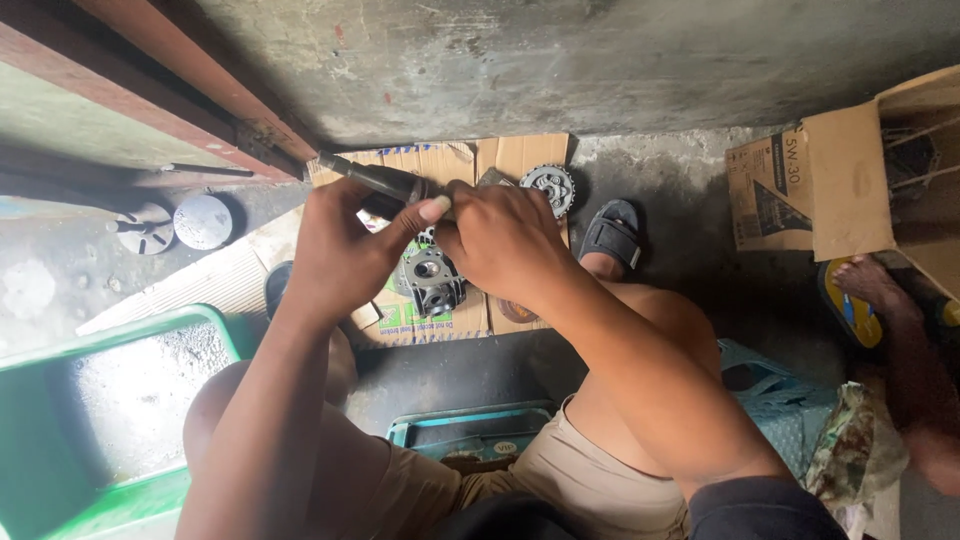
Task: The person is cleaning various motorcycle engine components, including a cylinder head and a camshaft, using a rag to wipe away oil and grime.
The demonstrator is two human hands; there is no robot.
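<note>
Two hands met over the flattened cardboard (520, 155) between my feet. Largest beside me was the green tub (60, 400) at my left knee. My left hand (335, 250) and right hand (500, 240) were both clenched around a dark metal tool (375, 178), held above the grey engine part (432, 280) lying on the cardboard. A small toothed gear (550, 185) lay just beyond my right hand.

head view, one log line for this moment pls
left hand: grips dark tool | right hand: on tool, over metal engine part | cardboard below | sprocket beside
</note>
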